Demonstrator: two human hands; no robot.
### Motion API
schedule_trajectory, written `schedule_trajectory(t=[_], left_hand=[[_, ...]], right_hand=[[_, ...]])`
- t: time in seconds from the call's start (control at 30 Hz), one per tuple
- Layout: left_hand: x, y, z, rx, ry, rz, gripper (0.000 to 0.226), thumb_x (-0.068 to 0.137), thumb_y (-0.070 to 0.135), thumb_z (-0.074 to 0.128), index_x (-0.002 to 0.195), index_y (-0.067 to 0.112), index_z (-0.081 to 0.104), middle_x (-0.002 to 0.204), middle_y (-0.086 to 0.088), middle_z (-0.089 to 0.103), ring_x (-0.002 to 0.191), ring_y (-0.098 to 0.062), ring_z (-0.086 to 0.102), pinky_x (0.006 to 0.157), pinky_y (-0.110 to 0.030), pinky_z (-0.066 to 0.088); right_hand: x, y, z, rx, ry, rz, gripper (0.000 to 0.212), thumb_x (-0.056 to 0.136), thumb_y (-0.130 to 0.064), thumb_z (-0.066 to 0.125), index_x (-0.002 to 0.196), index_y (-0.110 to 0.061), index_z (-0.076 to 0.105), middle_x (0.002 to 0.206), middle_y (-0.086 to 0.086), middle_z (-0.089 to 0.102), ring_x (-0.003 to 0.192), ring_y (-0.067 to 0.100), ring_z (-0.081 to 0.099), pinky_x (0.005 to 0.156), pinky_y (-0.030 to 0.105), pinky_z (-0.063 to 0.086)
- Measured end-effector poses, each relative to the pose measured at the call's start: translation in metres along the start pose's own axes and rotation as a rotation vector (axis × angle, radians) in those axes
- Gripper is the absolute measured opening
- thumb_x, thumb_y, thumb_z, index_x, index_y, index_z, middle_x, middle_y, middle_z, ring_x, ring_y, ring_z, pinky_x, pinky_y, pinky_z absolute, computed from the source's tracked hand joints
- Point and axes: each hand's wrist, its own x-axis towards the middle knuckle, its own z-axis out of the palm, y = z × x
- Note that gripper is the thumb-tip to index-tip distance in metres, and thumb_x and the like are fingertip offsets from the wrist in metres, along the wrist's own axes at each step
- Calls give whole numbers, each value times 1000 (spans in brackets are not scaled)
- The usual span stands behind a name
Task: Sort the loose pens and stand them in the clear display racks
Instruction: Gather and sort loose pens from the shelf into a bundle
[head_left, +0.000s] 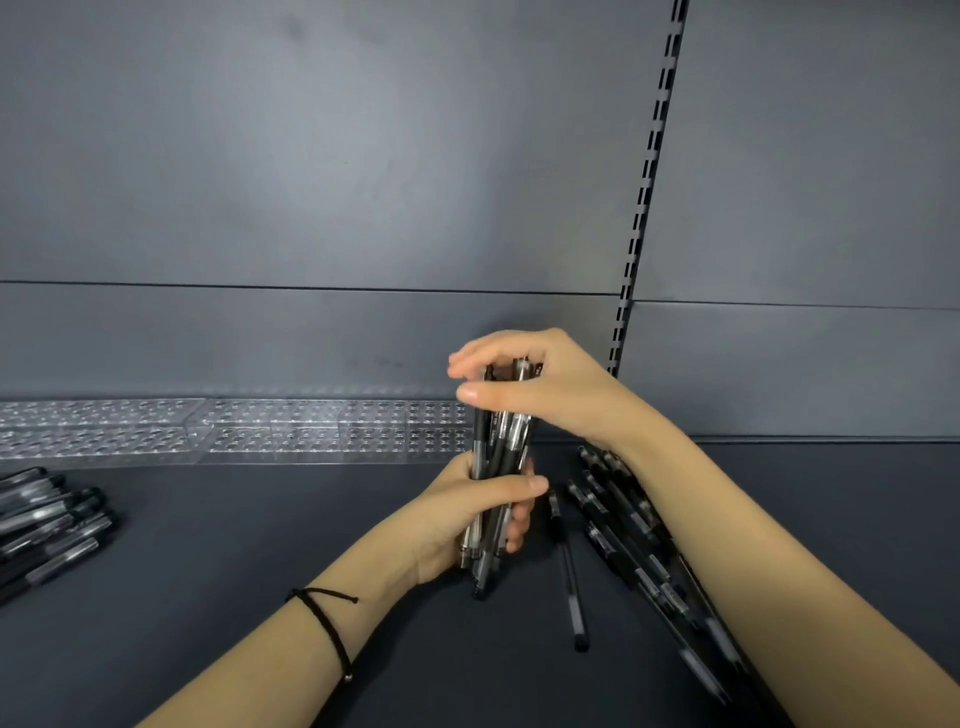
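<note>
A bundle of several black and clear pens (500, 447) stands upright above the dark shelf. My left hand (467, 519) grips the bundle's lower half, fingers wrapped round it. My right hand (524, 387) covers the pens' top ends, thumb and fingers curled round them. The clear display racks (234, 431), dotted with holes, lie along the back of the shelf to the left, with no pens visible in them. More loose pens lie in a pile (639, 545) under my right forearm, and another pile (47, 525) sits at the far left.
A single pen (569, 577) lies apart just right of my left hand. The dark shelf surface (249, 545) stretches between the piles. A grey back panel (363, 182) with a slotted upright (644, 182) rises behind.
</note>
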Motion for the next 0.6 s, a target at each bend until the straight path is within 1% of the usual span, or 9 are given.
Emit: schedule_trajectory(t=[0.07, 0.13, 0.17, 0.23, 0.3, 0.33, 0.43, 0.5, 0.6], left_hand=[[0, 0, -1, 32, 17, 27, 16, 78, 16, 71, 67, 18, 59, 58, -3, 52, 49, -16, 49, 52, -28, 45], [1, 0, 0, 51, 55, 58, 12, 76, 15, 72, 71, 16, 61, 60, -4, 55, 53, -16, 53, 55, -27, 47], [2, 0, -1, 67, 74, 82, 10, 74, 14, 72, 75, 14, 61, 61, -4, 57, 55, -16, 55, 56, -25, 48], [4, 0, -4, 121, 100, 126, 12, 72, 12, 72, 78, 13, 62, 64, -4, 61, 62, -15, 59, 61, -22, 49], [4, -3, -10, 150, 99, 120, 14, 73, 8, 74, 80, 13, 62, 70, -3, 64, 71, -16, 63, 68, -23, 50], [5, -5, -13, 170, 90, 103, 15, 76, 5, 75, 81, 12, 62, 73, -2, 65, 74, -16, 64, 71, -24, 51], [5, -9, -18, 248, 48, 73, 14, 83, 4, 72, 84, 13, 62, 75, -6, 66, 77, -17, 63, 77, -27, 49], [6, -11, -18, 271, 38, 81, 10, 81, 12, 72, 82, 16, 63, 73, -8, 64, 74, -18, 61, 77, -27, 49], [8, -12, -18, 280, 32, 76, 8, 80, 19, 71, 81, 18, 63, 65, -7, 59, 66, -18, 58, 77, -32, 49]], right_hand=[[-2, 2, 3, -97, 38, -48, 11, 78, -15, 79, 89, -14, 77, 106, -5, 70, 102, 1, 64, 97, 22, 44], [-6, 0, 7, -109, 110, -116, 6, 80, -12, 77, 86, -13, 78, 104, -5, 70, 99, 3, 64, 95, 25, 46], [-7, -4, 9, -107, 135, -160, 8, 82, -11, 75, 90, -13, 77, 103, -5, 70, 99, 5, 64, 94, 25, 47], [-10, -10, 15, -86, 138, -226, 25, 87, -10, 70, 110, -19, 71, 100, -5, 69, 97, 6, 64, 94, 22, 46], [-13, -11, 20, -63, 91, -198, 43, 91, -13, 64, 130, -28, 55, 95, -4, 67, 90, 6, 61, 92, 19, 44], [-12, -8, 23, -83, 55, -159, 42, 94, -17, 62, 133, -30, 52, 93, -5, 66, 89, 5, 60, 90, 18, 44], [-8, 6, 29, -246, 43, -132, 25, 99, -26, 54, 118, -18, 68, 96, -10, 60, 91, 2, 58, 86, 18, 43], [-6, 13, 29, -202, 112, -146, 25, 100, -23, 51, 104, -12, 74, 101, -7, 59, 95, 5, 58, 87, 21, 44], [-6, 17, 26, -203, 155, -165, 28, 101, -20, 47, 99, -13, 74, 107, -6, 63, 101, 7, 59, 92, 25, 45]])
